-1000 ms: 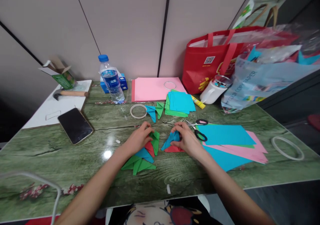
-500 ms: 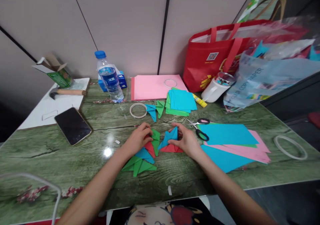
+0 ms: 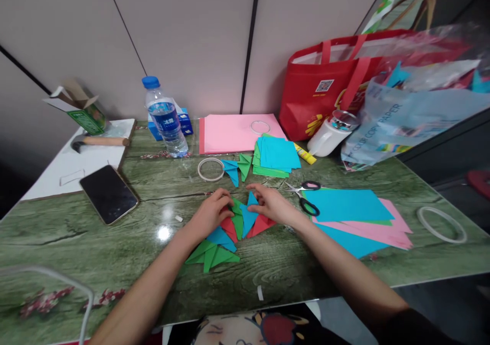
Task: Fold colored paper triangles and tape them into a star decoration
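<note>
My left hand (image 3: 212,212) presses with curled fingers on a chain of folded paper pieces (image 3: 220,240) in green, blue and red on the green table. My right hand (image 3: 271,204) pinches a folded blue-and-red paper piece (image 3: 251,220) and holds it against the green tip of that chain. The two hands nearly touch at the joint. Two more folded pieces (image 3: 238,169), one blue and one green, lie just beyond my fingers.
Scissors (image 3: 306,196) lie right of my right hand, beside blue and pink sheets (image 3: 354,217). A tape ring (image 3: 211,169), water bottle (image 3: 164,118), pink paper (image 3: 237,133), square paper stack (image 3: 276,156), glue stick (image 3: 305,154), phone (image 3: 108,193), red bag (image 3: 333,79) and another tape ring (image 3: 442,224) stand around.
My right hand has slid the blue-and-red piece leftward until it meets the chain under my left hand. My left hand has stayed in place.
</note>
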Motion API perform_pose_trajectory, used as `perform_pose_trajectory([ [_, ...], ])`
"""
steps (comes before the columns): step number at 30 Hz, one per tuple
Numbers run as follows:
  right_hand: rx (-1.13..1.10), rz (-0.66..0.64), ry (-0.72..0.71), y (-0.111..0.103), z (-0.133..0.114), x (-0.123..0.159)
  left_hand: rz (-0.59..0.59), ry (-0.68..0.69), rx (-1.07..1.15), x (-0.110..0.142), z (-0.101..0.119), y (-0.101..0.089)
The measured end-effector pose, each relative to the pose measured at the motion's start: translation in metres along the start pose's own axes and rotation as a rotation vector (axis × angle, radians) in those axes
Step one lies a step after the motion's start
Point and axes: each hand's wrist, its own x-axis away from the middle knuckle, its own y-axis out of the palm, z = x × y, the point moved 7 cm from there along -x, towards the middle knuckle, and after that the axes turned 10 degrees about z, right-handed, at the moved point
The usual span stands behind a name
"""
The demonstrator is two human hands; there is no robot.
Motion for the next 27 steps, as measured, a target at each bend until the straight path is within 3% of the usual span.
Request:
perform_pose_trajectory([
  [6, 0.061, -0.027, -0.093, -0.0002, -0.0101, -0.0013, 0.013, -0.052, 0.000, 0.0012, -0.0016, -0.0019],
  [20, 0.023, 0.001, -0.230, 0.0026, -0.0113, -0.0007, -0.040, 0.092, -0.069, 0.0033, 0.0029, 0.0054],
  [27, -0.003, -0.025, -0.284, 0.0020, -0.0064, -0.0001, -0.042, 0.094, -0.069, 0.0037, 0.0018, 0.0067],
])
